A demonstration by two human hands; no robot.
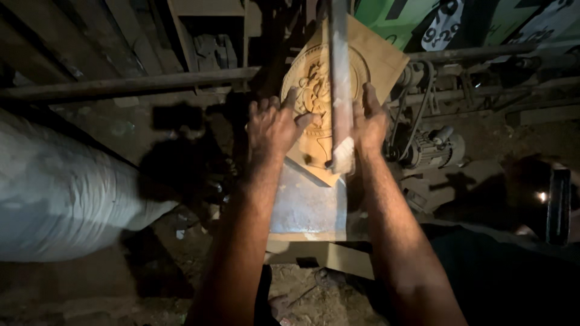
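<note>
The wooden panel (368,57) is pale tan, carved with a round ornamental relief. The metal surface (308,205) beneath is dull grey-blue. The sack (60,199) is whitish-grey, finely woven.

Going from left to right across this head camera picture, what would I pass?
White sack → left hand → upright metal bar over the carved wooden panel → right hand → electric motor.

Two hands, the left hand (273,125) and the right hand (370,124), press on one carved wooden board (314,84). One metal arm (339,84) stands upright in front of it, over one metal table (308,205). One electric motor (432,148) sits at the right, and one large white sack (60,199) lies at the left.
</note>
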